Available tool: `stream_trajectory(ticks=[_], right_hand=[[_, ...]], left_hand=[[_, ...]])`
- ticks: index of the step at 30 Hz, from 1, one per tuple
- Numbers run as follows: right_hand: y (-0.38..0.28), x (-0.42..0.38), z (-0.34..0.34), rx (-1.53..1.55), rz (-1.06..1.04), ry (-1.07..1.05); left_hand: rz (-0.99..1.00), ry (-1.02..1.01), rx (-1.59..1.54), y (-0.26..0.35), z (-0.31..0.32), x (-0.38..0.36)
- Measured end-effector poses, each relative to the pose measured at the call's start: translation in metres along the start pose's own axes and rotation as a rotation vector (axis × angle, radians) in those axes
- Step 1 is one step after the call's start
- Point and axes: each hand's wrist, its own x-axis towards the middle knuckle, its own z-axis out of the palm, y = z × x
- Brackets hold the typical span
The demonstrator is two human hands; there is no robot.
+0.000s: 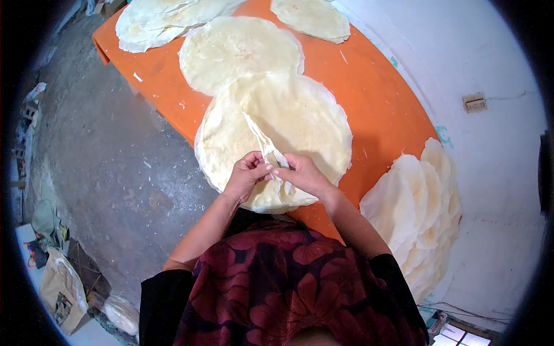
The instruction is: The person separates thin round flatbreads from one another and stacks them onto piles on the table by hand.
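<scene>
The person's left hand (247, 175) and right hand (307, 175) pinch a narrow, folded strip of thin cream-white sheet (258, 132) between thumbs and fingers, above a broad round pile of pale-yellow thin sheets (320, 124) by the near edge of the orange-covered table (392, 115). Overlapping cream-coloured discs (398, 199) lie toward its right edge.

White wall (496, 161), grey floor (115, 127).

Can pass on R over orange cloth (381, 104), btw round sheet (317, 115) & stacked sheets (404, 202); farther R, blocked by those, then wall (485, 155). Wide open on L above floor (127, 127). Tight btw L hand (248, 176) & R hand (304, 173), w/ folded sheet (261, 137) in way.
</scene>
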Motion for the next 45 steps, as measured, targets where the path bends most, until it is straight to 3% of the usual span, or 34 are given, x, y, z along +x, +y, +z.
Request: stream_trajectory(ticks=[6,9,12,18,24,27,28,30,33,36,37,40,41,42,44,45], right_hand=[[0.002,-0.002,0.004,-0.088,0.019,0.056],[-0.012,-0.007,0.014,-0.443,-0.206,0.178],[-0.003,0.002,0.011,-0.412,-0.065,0.165],[-0.01,0.0,0.035,-0.968,-0.122,0.34],[-0.009,0.002,0.03,-1.005,-0.138,0.3],[0.005,0.006,-0.014,-0.053,0.044,0.359],[0.01,0.008,-0.028,0.087,0.001,0.367],[0.005,-0.001,-0.043,0.464,0.166,0.423],[0.023,0.001,-0.039,0.364,0.214,0.398],[0.025,0.008,-0.021,0.134,0.063,0.229],[0.021,0.011,-0.021,0.039,0.164,0.154],[0.009,0.027,-0.004,-0.2,0.042,0.36],[-0.012,0.022,0.001,-0.29,0.144,0.439],[-0.017,0.026,0.004,-0.277,0.085,0.492],[-0.023,0.031,0.006,-0.245,-0.034,0.591],[-0.023,0.034,0.001,-0.219,-0.011,0.501]], left_hand=[[0.025,-0.012,0.103,-0.001,-0.003,0.004],[0.04,0.018,0.092,0.006,0.009,0.001],[0.047,0.044,0.135,0.003,0.007,0.003],[0.147,0.114,0.278,-0.005,0.003,0.005],[0.184,0.109,0.432,-0.002,0.003,0.004],[0.069,0.177,0.327,0.005,-0.004,0.003],[0.02,0.201,0.277,0.007,-0.009,0.003],[-0.017,0.235,0.237,0.009,-0.014,0.0],[-0.089,0.227,0.243,0.017,-0.017,-0.001],[0.056,0.334,0.127,0.022,-0.008,0.017],[0.057,0.332,0.24,0.026,-0.013,0.028],[0.038,0.225,0.242,0.033,0.0,0.052],[0.116,0.221,0.41,0.023,-0.005,0.062],[0.213,0.212,0.596,0.019,0.001,0.066],[0.185,0.199,0.825,0.018,0.007,0.067],[0.148,0.205,0.665,0.026,0.011,0.062]])
